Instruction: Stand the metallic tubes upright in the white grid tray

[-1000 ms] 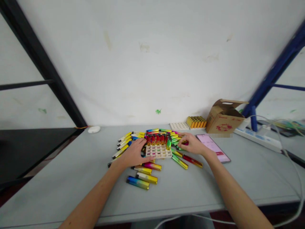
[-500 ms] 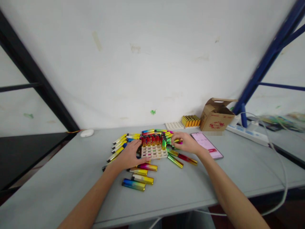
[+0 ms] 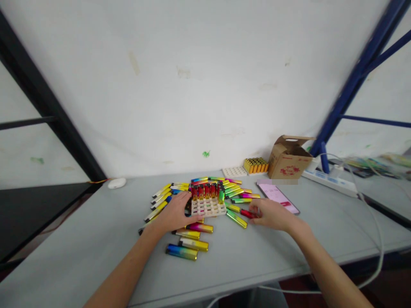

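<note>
A white grid tray (image 3: pixel 208 208) sits mid-table with a row of red lighters (image 3: pixel 205 191) standing in its far cells. Loose multicoloured lighters (image 3: pixel 167 196) lie fanned round it. My left hand (image 3: pixel 175 212) lies flat and open on the table, fingertips against the tray's left edge. Right of the tray, my right hand (image 3: pixel 272 214) has come down on a red lighter (image 3: pixel 245 212) lying on the table, and its fingers curl round the lighter's right end. A green-gold lighter (image 3: pixel 236 218) lies just beside it.
A phone (image 3: pixel 278 196) with a lit pink screen lies right of my right hand. Behind are a cardboard box (image 3: pixel 289 159), a block of orange lighters (image 3: pixel 255 165), a spare white tray (image 3: pixel 235 172), a power strip (image 3: pixel 330 182) with cables, and a white case (image 3: pixel 117 183).
My right hand has moved from the lighters behind the tray's right side, toward me, onto the red lighter. My left hand has stayed by the tray. The view has shifted slightly.
</note>
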### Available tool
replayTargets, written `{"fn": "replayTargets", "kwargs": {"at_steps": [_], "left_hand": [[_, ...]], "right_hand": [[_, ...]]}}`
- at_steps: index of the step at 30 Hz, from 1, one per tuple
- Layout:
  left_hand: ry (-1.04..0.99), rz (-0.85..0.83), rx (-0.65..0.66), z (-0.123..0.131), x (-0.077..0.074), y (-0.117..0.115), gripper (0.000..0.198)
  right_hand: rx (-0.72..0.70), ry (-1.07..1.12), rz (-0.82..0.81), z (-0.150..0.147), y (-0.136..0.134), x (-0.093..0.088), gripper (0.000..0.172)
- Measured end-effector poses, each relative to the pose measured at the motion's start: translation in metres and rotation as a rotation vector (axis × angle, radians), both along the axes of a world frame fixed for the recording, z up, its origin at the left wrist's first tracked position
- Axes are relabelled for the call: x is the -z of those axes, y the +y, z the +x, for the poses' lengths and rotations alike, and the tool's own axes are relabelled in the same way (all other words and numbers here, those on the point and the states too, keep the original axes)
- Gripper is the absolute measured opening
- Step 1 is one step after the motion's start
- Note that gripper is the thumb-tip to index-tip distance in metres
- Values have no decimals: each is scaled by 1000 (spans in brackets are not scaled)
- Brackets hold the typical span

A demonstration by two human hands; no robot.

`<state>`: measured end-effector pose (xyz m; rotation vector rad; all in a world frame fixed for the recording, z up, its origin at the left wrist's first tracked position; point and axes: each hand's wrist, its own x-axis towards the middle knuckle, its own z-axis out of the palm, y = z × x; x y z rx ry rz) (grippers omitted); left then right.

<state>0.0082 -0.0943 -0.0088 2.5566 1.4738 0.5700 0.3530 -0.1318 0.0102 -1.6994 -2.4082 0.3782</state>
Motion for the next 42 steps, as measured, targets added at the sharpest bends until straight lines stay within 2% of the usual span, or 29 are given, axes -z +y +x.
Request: {"fn": "replayTargets", "kwargs": {"at_steps": [4, 7, 11, 14, 15, 17, 19, 23, 28, 31, 33, 38, 42], "left_hand": [[8, 1, 3, 0, 0, 0, 74], [-10, 10, 12, 0, -1, 0, 72], [-20, 2, 24, 0, -2, 0, 73], [-30, -9, 16, 1, -1, -1, 72], [-36, -8, 16, 1, -1, -1, 72], [-42, -1, 17, 1, 0, -2, 72], [-38, 2, 15, 1, 1, -2, 73], [-25, 3, 4, 1, 1, -3, 77], [8, -6, -2, 2, 0, -3, 78], [16, 3, -7, 3, 1, -3, 78], [10, 21, -16, 3, 2, -3, 79], [-4, 65, -17, 4, 4, -3, 81], [0, 53, -16, 5, 4, -3, 84]], "right_hand": [[-66, -81, -61, 3, -2, -1, 7], [-74, -112, -56, 1, 1, -19, 9], [-70, 79, 87, -5, 22, -55, 13], [-101, 378, 86, -20, 54, -66, 16], [-112, 543, 43, -27, 66, -65, 17], [-101, 871, -192, -43, 87, -55, 18], [-69, 1172, -360, -57, 102, -42, 19], [41, 1543, -446, -72, 110, -20, 21], [198, 1637, -243, -79, 100, -8, 31], [195, 1638, -178, -79, 95, -5, 37], [134, 1644, -250, -77, 94, -3, 40], [41, 1701, -575, -68, 90, -9, 45], [60, 1720, -624, -68, 88, -14, 52]]}}
